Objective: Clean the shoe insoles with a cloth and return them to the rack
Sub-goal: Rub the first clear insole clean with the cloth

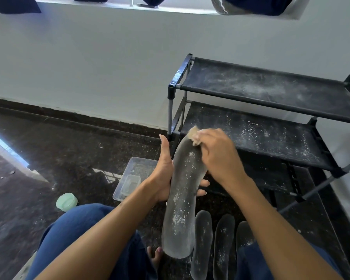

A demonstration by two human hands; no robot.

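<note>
- Sitting low with your blue-trousered knees (pixel 73 229) apart keeps your lap free as a work space, with a bare foot (pixel 155 255) showing between them.
- Three grey dusty insoles (pixel 222 245) lie side by side on the dark speckled stone floor (pixel 49 150) just in front of you, probably queued within reach.
- Your left hand (pixel 163 174) grips the long grey foam insole (pixel 182 201) around its middle, thumb stretched up along the edge and fingers curled behind, tilting it toward you so the powdered face is exposed.
- Your right hand (pixel 216 152) is bunched around a small beige cloth (pixel 193 135), pressing it on the insole's far tip; that looks like the start of a stroke down its length.
- White specks cover the surface below, so I judge this insole barely begun.
- Left of it sit a clear plastic tub (pixel 133 174) and a pale green round lid (pixel 66 201).
- Beyond your hands stands the black fabric-shelved rack (pixel 271 87) against the white wall (pixel 109 67), its tiers dusty and holding no insoles.
</note>
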